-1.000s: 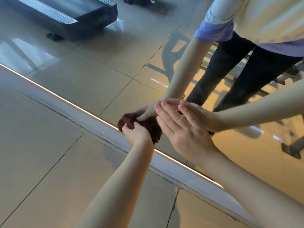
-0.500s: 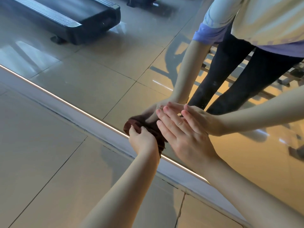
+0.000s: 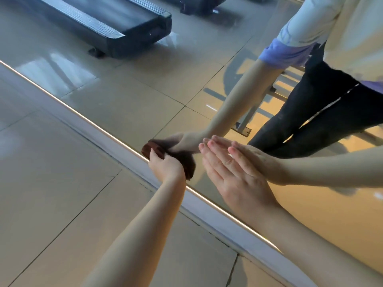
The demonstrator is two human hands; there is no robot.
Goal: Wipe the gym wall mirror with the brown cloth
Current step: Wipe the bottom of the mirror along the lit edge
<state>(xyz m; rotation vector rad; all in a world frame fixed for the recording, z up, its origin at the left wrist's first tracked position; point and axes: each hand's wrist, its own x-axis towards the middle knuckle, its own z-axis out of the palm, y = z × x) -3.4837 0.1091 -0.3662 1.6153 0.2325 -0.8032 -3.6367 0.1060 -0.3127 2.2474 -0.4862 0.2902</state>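
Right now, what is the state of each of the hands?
Left hand: holding the brown cloth against the mirror.
Right hand: open, fingers straight, touching the mirror.

1. Left hand (image 3: 165,166) and forearm (image 3: 134,235): on my remote feed, both are bare from the knuckles to the frame's lower edge.
2. Right hand (image 3: 234,179): likewise bare, with fingernails trimmed short.
3. Short sleeve (image 3: 300,27): I see it only as a reflection in the mirror (image 3: 145,90). It is pale fabric ending above the elbow in a blue-violet cuff band (image 3: 284,52).
4. Shirt (image 3: 356,38), reflected: cream, loose-hanging, edged by a violet hem band (image 3: 373,88).
5. Trousers (image 3: 323,112), reflected: dark, nearly black, close-fitting on both legs.
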